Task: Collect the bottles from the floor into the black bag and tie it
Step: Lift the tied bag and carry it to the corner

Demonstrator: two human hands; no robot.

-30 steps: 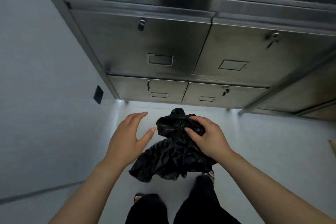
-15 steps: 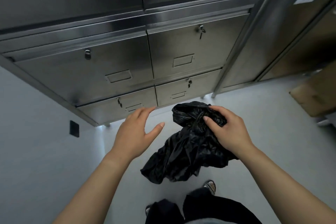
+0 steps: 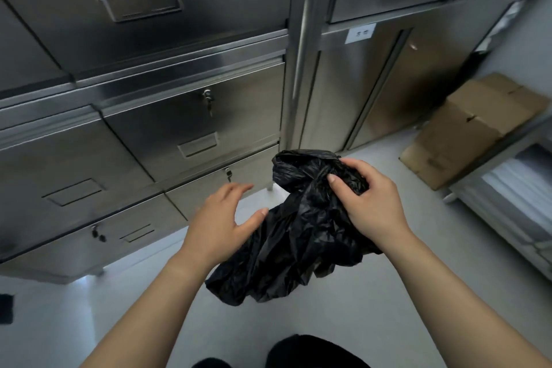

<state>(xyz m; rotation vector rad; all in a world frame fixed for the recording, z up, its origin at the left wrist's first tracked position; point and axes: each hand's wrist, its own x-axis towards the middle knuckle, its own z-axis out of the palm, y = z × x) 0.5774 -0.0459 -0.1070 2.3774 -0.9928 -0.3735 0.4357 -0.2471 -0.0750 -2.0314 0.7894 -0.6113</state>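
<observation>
1. Gripped the black bag [image 3: 292, 248] at its bunched top with the right hand [image 3: 367, 206], fingers [image 3: 355, 165] curled over the crumpled plastic, thumb pressed on the near face.
2. Held the bag at frame centre, hanging clear of the floor [image 3: 388, 308].
3. Held the left hand [image 3: 221, 218] at the bag's 9 o'clock, fingers spread and relaxed, grasping nothing; could not tell whether the thumb tip touched the plastic.
4. Noted a small white label [image 3: 361, 33] at 1 o'clock on the steel cabinets [image 3: 179, 39]; could not read its dark, blurred characters.
5. Noted keys [image 3: 208, 98] in a drawer lock at 11 o'clock.
6. Noted a cardboard box [image 3: 472, 125] at 2 o'clock, on the floor beside the cabinet foot; made out no legible print.
7. Found open pale floor from 4 to 7 o'clock below the bag, edged by cabinet fronts at 9 o'clock and a low metal rack [image 3: 513, 197] at 3 o'clock.
</observation>
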